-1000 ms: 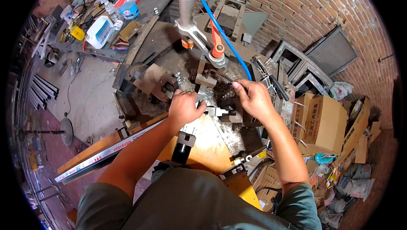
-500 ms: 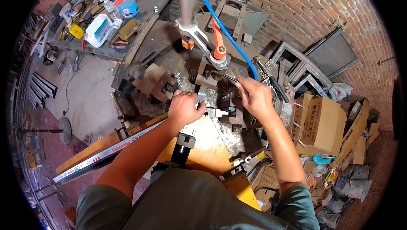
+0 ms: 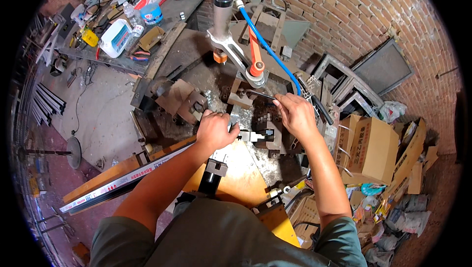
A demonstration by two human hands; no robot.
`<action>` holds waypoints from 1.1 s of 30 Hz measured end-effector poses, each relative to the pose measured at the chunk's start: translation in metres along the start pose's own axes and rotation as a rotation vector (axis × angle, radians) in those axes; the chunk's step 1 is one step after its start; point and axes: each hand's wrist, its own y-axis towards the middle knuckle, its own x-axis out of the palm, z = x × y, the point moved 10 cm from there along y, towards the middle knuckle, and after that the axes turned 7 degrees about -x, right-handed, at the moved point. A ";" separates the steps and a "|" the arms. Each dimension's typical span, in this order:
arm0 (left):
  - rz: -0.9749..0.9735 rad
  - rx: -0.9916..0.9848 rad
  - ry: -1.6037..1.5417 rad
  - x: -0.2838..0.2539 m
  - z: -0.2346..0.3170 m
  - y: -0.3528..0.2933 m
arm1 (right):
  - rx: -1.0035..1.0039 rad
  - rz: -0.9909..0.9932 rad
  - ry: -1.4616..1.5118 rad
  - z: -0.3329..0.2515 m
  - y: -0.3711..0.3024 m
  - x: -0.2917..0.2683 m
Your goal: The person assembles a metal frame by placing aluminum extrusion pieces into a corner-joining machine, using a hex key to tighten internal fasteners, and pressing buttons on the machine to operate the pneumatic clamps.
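Note:
My right hand [image 3: 296, 113] pinches a thin metal rod [image 3: 260, 94], perhaps a hex key. Its far end reaches a brown steel block [image 3: 240, 98] on the machine; the exact contact is too small to tell. To the left, my left hand [image 3: 214, 130] is curled palm down over the machine, thumb pointing right. A shiny metal piece [image 3: 234, 118] shows beside its thumb, but what the fingers grip is hidden. Between the hands a pale fitting [image 3: 251, 136] runs into a dark clamp block [image 3: 268, 134]. Another brown block [image 3: 175, 96] stands beyond my left hand.
Over the machine stands a grey cylinder [image 3: 222, 18] on a metal arm with an orange lever [image 3: 255, 53] and a blue hose [image 3: 270, 48]. Bottles and a white jug [image 3: 116, 38] crowd the bench at far left. Cardboard boxes [image 3: 376, 149] sit at right, near a brick wall.
The whole view has shifted slightly. The rod stays in my right hand, its angle nearly the same. My left hand keeps its place on the machine.

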 end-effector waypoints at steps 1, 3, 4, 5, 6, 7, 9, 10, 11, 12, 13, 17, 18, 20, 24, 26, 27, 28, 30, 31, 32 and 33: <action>0.002 -0.002 -0.004 0.001 -0.001 0.000 | -0.018 -0.001 -0.019 -0.001 0.004 -0.001; -0.015 -0.010 0.010 -0.001 0.000 0.000 | -0.050 -0.007 -0.055 -0.006 0.010 -0.005; -0.023 -0.013 0.016 0.000 0.000 0.001 | -0.046 -0.004 -0.058 -0.007 0.010 -0.005; -0.026 -0.013 0.013 0.000 0.000 0.001 | -0.042 0.000 -0.063 -0.010 0.011 -0.006; -0.028 -0.012 0.010 0.001 0.000 0.001 | -0.038 0.003 -0.068 -0.013 0.012 -0.006; -0.030 -0.012 0.007 0.001 0.000 0.002 | 0.048 0.018 -0.038 -0.009 0.008 -0.004; -0.017 -0.015 -0.001 -0.001 0.001 0.003 | 0.216 0.048 0.028 -0.007 -0.005 0.003; -0.011 -0.019 -0.005 -0.001 0.001 0.003 | 0.354 -0.009 0.061 -0.003 -0.009 0.007; 0.003 -0.013 -0.011 -0.002 0.001 0.003 | 0.465 -0.037 0.094 -0.006 -0.011 0.008; 0.013 -0.007 -0.015 -0.002 -0.001 0.003 | 0.578 -0.067 0.129 -0.011 -0.016 0.010; 0.025 -0.003 -0.018 -0.002 -0.002 0.002 | 0.690 -0.099 0.165 -0.009 -0.023 0.015; 0.024 0.016 -0.010 -0.011 0.007 0.005 | 0.691 -0.252 0.449 0.016 -0.028 0.034; 0.031 0.023 -0.009 -0.010 0.007 0.004 | 0.619 -0.332 0.547 0.020 -0.027 0.043; 0.038 0.035 -0.022 -0.010 0.009 0.002 | 0.680 -0.568 0.904 0.021 -0.027 0.057; 0.023 0.024 -0.054 -0.015 0.009 0.002 | 0.709 -0.754 1.459 0.002 -0.021 0.085; 0.008 0.015 -0.060 -0.013 0.007 0.003 | 0.766 -0.772 1.633 -0.004 -0.025 0.086; 0.014 0.016 -0.050 -0.012 0.006 0.003 | 0.774 -0.776 1.746 -0.009 -0.025 0.085; 0.020 0.018 -0.041 -0.010 0.005 0.004 | 0.788 -0.778 1.740 -0.010 -0.026 0.085; 0.025 0.018 -0.017 -0.008 0.003 0.004 | 0.815 -0.749 1.795 -0.012 -0.026 0.088; 0.009 0.006 0.005 -0.006 0.001 0.004 | 0.829 -0.733 1.822 -0.013 -0.028 0.089; -0.004 -0.003 0.017 -0.004 0.001 0.006 | 0.845 -0.692 1.819 -0.016 -0.028 0.088; -0.016 -0.016 0.031 -0.002 0.000 0.007 | 0.899 -0.624 1.851 -0.018 -0.035 0.092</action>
